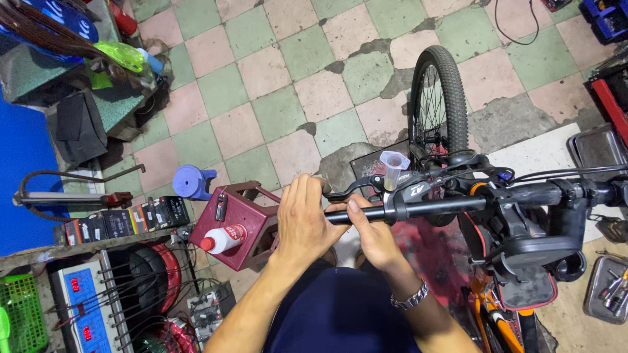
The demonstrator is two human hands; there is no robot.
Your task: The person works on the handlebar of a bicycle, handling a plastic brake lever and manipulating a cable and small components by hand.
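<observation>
From the head camera, looking down, both hands meet at the near end of a black bicycle handlebar that runs off to the right. The left hand is closed over the bar's end, its fingers curled over the top and reaching the black brake lever just beyond. The right hand grips the bar from below, its thumb pressed along the tube; a silver metal bracelet sits on that wrist. Right beside the right thumb, a small clear plastic funnel-shaped cup stands upright on the lever clamp. Beyond the bar, the black knobbly front tyre rests on the floor of pink and green tiles. Part of the orange bicycle frame shows lower right.

To the left of the hands stands a dark red plastic crate-like stool, with a white squeeze bottle with a red cap lying against it. A blue plastic spool-shaped piece stands on the floor just behind. Far right, a metal tray of small tools lies on the floor.
</observation>
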